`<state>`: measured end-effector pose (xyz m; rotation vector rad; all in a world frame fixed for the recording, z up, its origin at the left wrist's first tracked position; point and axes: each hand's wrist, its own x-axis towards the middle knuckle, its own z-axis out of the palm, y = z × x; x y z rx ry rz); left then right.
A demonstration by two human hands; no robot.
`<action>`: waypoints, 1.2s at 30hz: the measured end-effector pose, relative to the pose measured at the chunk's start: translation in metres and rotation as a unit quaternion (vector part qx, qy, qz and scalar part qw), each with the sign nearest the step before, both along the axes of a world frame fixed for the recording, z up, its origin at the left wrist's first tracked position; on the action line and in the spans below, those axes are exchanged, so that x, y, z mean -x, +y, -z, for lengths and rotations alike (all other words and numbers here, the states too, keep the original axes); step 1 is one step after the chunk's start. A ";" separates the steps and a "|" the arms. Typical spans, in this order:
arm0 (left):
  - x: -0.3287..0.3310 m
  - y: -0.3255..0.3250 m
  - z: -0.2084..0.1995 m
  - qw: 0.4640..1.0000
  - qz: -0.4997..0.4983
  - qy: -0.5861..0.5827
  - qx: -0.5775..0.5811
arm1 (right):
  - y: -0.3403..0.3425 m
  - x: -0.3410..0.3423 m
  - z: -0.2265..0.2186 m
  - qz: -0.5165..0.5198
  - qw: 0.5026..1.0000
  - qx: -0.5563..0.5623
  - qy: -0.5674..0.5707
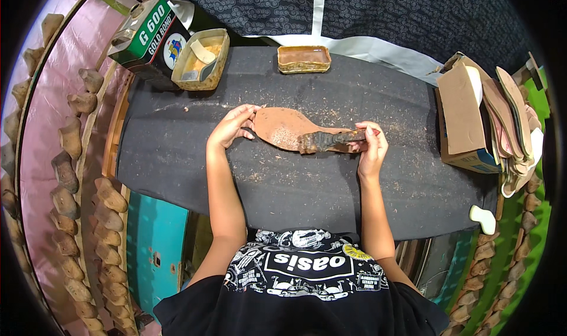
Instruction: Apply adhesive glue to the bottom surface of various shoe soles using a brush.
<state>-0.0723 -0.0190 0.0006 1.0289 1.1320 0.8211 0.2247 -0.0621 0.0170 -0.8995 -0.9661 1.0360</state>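
A brown shoe sole (280, 122) lies level just above the dark table, its wide toe end to the left. My left hand (231, 127) pinches that toe end at its edge. In my right hand (372, 148), closed near the narrow heel end, is the handle of a brush (325, 140). Its thick, crusted bristle end rests across the middle of the sole. A wet, shiny patch shows beside the bristles. Whether my right fingers also grip the heel end is hard to make out.
Along the far side stand a green and black metal can (150, 43), a crusted tub (221, 70) with scrapers and a dish (304, 67) of brown liquid. A cardboard box (463, 120) and stacked soles (509, 114) sit right, near a white piece (484, 219). Shoe lasts (65, 170) line racks.
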 end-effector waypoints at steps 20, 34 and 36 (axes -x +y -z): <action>0.003 -0.001 0.002 1.000 0.001 -0.016 -0.002 | 0.008 -0.029 0.004 0.130 0.990 -0.052 -0.015; 0.004 0.001 0.003 1.000 0.006 -0.021 0.007 | 0.010 -0.035 0.003 0.162 0.985 -0.052 -0.030; 0.004 0.001 0.002 1.000 0.008 -0.022 0.007 | 0.012 -0.040 0.004 0.178 0.982 -0.055 -0.003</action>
